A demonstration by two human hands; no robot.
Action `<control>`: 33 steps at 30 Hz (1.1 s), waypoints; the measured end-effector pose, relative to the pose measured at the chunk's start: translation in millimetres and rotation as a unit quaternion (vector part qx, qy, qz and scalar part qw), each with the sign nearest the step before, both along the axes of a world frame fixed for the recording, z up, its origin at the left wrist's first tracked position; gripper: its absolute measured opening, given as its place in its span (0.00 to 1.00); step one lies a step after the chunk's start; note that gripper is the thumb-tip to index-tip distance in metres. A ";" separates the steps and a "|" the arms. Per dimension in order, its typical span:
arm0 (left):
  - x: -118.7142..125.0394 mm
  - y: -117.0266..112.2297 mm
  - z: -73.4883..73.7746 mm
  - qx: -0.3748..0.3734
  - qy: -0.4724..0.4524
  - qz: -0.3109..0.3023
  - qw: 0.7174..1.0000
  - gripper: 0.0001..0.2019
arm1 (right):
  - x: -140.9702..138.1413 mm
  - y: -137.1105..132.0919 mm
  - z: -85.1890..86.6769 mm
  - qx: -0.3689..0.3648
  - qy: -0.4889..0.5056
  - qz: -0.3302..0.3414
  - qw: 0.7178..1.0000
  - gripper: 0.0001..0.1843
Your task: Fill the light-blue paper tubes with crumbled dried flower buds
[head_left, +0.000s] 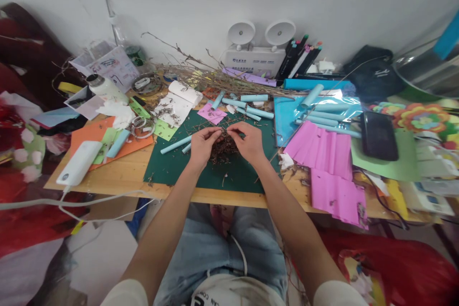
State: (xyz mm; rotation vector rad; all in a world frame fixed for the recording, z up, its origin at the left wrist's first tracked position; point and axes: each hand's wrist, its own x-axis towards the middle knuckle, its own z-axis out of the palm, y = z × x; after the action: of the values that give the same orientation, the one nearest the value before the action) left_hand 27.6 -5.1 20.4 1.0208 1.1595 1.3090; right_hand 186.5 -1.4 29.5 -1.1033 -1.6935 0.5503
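Note:
Both hands meet over the dark green mat (165,165), fingertips nearly touching. My left hand (205,143) is closed in a pinch, thumb against forefinger. Opposite it, my right hand (248,139) pinches in the same way. Whatever sits between the fingertips is too small to make out. Right beneath them lies a brown heap of dry plant bits (225,152), partly covered by the hands. Loose twig pieces and crumbs are scattered around the heap. A light blue paper tube (175,145) rests left of my left hand, and several more lie behind the hands.
Long dry branches (201,74) stretch along the wall. On the right are pink crepe paper (324,150), a blue plastic packet (283,117) and a black phone-like device (379,136). A white power bank (79,162) with a cable and a white bottle (105,88) stand left.

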 end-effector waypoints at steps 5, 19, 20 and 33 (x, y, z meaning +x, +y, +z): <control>-4.6 0.7 -0.2 0.032 0.017 0.007 0.999 0.13 | 5.2 -0.1 4.5 0.010 -0.008 0.017 1.000 0.10; -7.9 4.3 5.1 0.077 0.132 -0.028 0.988 0.09 | 2.7 0.9 -1.3 0.011 -0.008 -0.004 1.000 0.04; -10.1 4.4 5.7 0.087 0.153 -0.024 0.984 0.08 | 3.7 0.8 -0.2 0.013 -0.006 -0.007 1.000 0.04; -10.6 4.0 10.9 0.154 0.208 -0.064 0.964 0.13 | -3.5 -1.6 -0.8 0.031 -0.021 0.029 0.999 0.13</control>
State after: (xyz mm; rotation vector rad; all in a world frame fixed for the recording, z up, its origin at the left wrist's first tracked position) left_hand 16.9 -1.1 31.2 1.6323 1.1911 1.2285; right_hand 183.0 -3.0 28.7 -1.0318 -1.7713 0.5112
